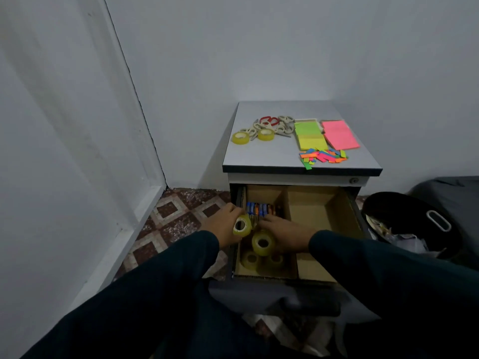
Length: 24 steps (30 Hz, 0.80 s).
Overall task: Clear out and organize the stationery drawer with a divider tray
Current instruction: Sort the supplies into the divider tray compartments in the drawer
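Left hand grips tape roll | right hand grips second roll | over divider tray

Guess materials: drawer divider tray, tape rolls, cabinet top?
Divider tray: looks like corrugated cardboard, matte brown with raw edges. Tape rolls: glossy, translucent yellowish film, probably plastic; core material unclear. Cabinet top: smooth grey surface with a dark edge band, likely laminate over board.

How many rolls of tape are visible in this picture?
6. Two lie on the cabinet top. The left hand holds one, the right hand another. Two lie in the tray below. The hands may hide more.
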Tool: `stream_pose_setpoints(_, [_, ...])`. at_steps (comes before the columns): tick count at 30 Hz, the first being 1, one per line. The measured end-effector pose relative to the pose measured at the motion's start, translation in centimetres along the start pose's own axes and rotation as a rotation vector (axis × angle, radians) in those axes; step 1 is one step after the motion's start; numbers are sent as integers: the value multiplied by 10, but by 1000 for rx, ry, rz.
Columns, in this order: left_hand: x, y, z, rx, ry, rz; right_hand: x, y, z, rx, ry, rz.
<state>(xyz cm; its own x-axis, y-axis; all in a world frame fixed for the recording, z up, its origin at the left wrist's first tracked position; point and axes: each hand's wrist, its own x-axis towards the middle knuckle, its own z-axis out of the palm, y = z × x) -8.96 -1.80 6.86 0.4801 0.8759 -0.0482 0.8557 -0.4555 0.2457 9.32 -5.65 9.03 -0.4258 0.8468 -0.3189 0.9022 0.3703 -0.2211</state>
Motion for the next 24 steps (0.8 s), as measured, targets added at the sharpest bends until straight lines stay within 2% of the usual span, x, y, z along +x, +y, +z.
stream_pose_setpoints(3, [-2, -3, 4, 3, 16, 11, -4, 0, 14, -336, -18, -92])
stream_pose_setpoints(5, [-2, -7, 6, -12, 30, 13, -5, 3, 22, -430, -19, -155])
stream_pose_setpoints(12, [-3, -17, 11, -22, 93, -3, 2, 11, 50, -580, 4, -280])
stream_pose_setpoints(24, [-1, -26, 13, -24, 90, -15, 16, 8, 64, -668, -47, -271])
